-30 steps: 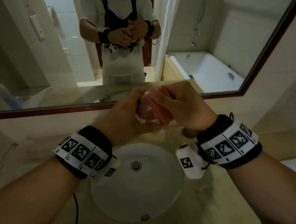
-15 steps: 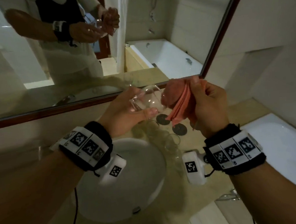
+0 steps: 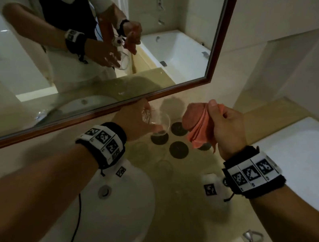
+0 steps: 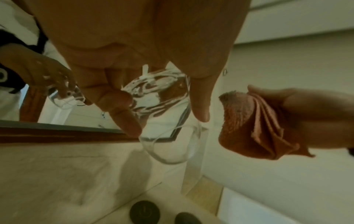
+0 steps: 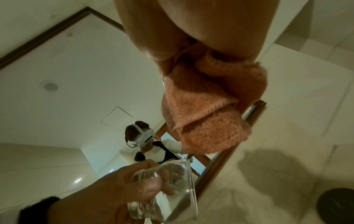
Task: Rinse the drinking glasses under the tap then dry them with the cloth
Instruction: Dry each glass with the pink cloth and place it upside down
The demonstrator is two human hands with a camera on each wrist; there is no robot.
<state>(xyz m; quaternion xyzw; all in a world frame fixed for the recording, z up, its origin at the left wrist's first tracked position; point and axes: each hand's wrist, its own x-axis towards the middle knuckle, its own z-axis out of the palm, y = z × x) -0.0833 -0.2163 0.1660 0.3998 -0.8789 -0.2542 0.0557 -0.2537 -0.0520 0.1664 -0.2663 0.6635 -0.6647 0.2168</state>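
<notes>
head view, who's got what: the left hand (image 3: pixel 134 120) is wrapped round a clear drinking glass (image 3: pixel 157 122), and the right hand (image 3: pixel 225 125) has the pink cloth (image 3: pixel 196 125) bunched up in its fist.
head view, where the glass is: up in the air over the counter (image 3: pixel 198 203), right above the nearest of the dark round coasters (image 3: pixel 178 149), sink (image 3: pixel 124 217) off to the left.
head view, the gap that matters: cloth sits just to the right of the glass, near but not touching. Left hand is obviously the one nearer the glass, it's holding it.
head view, other glasses: looks like a couple more standing on the counter by the coasters, but they're too faint to count.
left wrist view, grip: fingers (image 4: pixel 122 106) curl round one side of the glass (image 4: pixel 164 118), thumb on the other, base tucked toward the palm.
left wrist view, axis: glass is tilted, long axis running from the palm down and away, rim end lowest. Cloth (image 4: pixel 247 124) off to the side of it.
right wrist view, grip: the cloth (image 5: pixel 206 106) is clamped tight, folds sticking out.
right wrist view, glass: the glass (image 5: pixel 170 189) is well apart from the cloth here, open end roughly facing it.
my guess on next: set it down on a coaster, or more wiping.
</notes>
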